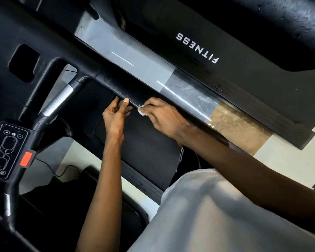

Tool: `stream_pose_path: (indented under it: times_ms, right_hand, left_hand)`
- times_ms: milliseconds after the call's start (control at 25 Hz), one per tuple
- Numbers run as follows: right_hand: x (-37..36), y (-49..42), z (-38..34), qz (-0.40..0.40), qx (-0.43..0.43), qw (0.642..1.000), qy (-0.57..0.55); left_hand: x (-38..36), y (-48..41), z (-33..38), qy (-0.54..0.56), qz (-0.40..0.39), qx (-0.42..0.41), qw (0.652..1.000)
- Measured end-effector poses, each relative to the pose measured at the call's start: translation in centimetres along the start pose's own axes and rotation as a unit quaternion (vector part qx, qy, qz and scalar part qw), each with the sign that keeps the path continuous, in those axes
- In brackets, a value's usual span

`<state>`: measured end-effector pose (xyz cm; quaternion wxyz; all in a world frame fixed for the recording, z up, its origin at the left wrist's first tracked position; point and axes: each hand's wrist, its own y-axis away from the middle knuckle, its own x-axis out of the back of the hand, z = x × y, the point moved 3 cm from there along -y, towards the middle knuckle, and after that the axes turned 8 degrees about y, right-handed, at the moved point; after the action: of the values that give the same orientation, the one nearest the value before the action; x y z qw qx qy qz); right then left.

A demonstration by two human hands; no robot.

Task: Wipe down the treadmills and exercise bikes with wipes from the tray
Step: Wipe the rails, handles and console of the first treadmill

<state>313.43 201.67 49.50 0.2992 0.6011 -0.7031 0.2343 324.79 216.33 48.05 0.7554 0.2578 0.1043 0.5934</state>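
- Head view, tilted: a black treadmill handrail (120,84) runs diagonally across the middle, from upper left down to lower right
- The left hand (115,117) reaches up to the handrail's lower edge and holds the bar, with one fingertip laid on its face and the other fingers tucked behind it
- The right hand (164,117) is just beside the left, its fingers curled and pinching a small crumpled white wipe (141,112) against the handrail; only a scrap of the wipe shows past the fingers
- Fine droplets (130,96) speckle the handrail just above the gap between the two hands
- The dark treadmill belt (145,148) lies below the hands
- At left, a silver grip sensor (57,101) sits on a bent black bar, and lower down there is a control pad (6,151) with oval buttons and a red tab (25,159) at its side
- Beyond the handrail stands a neighbouring machine (244,73) with white FITNESS lettering (197,48)
- A white shirt (216,215) fills the lower right, and a black cable (65,170) trails over the pale floor at lower left
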Motion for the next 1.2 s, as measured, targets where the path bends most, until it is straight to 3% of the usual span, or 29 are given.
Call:
stream_pose_path:
  times_ms: [200, 400, 680, 1040, 1200]
  right_hand:
    - [-1.5, -2.3, -0.8, -0.003, -0.006, 1.0, -0.016]
    - [0.9, 3.4, 2.0, -0.034, 0.026, 0.999, -0.024]
    - [2.5, 3.8, 6.3, 0.014, -0.155, 0.987, -0.041]
    - [3.6, 5.2, 5.9, -0.055, -0.119, 0.989, -0.071]
    - [2.9, 3.6, 9.4, -0.048, -0.225, 0.971, -0.071]
  left_hand:
    - [1.3, -0.9, 0.8, -0.016, 0.018, 0.036, 0.999]
    - [0.9, -1.1, 0.9, -0.024, 0.042, 0.04, 0.998]
    - [-2.6, 2.1, -1.9, -0.019, 0.033, 0.07, 0.997]
    - [-2.2, 2.0, -2.4, -0.017, 0.012, 0.089, 0.996]
    - [-2.5, 2.4, -2.3, -0.001, 0.03, 0.091, 0.995]
